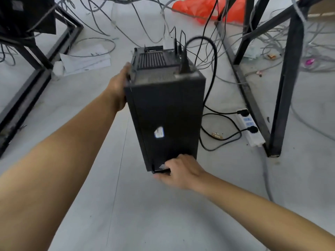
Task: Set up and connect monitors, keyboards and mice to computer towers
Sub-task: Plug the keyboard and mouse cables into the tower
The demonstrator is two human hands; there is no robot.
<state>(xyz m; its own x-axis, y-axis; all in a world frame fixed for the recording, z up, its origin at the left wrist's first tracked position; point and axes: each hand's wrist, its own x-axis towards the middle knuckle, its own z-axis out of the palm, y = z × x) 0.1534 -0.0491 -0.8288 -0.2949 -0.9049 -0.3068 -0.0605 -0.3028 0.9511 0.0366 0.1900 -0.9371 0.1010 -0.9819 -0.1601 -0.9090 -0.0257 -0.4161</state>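
Note:
A black computer tower (165,113) stands in the middle of the grey floor, its rear panel with the vent grille facing up and away. My left hand (118,86) grips the tower's upper left edge. My right hand (178,172) holds the near bottom corner, fingers curled under it. A thick black power cable (213,69) is plugged into the rear panel and loops down to a white power strip (251,128) on the floor at the right. Other thin cables stick out of the rear panel.
Black metal desk legs (286,84) stand at the right, another black frame (38,66) at the left with a dark box above it. Grey cables sprawl over the floor behind. White papers (85,59) lie left of the tower, an orange bag (203,8) at the back.

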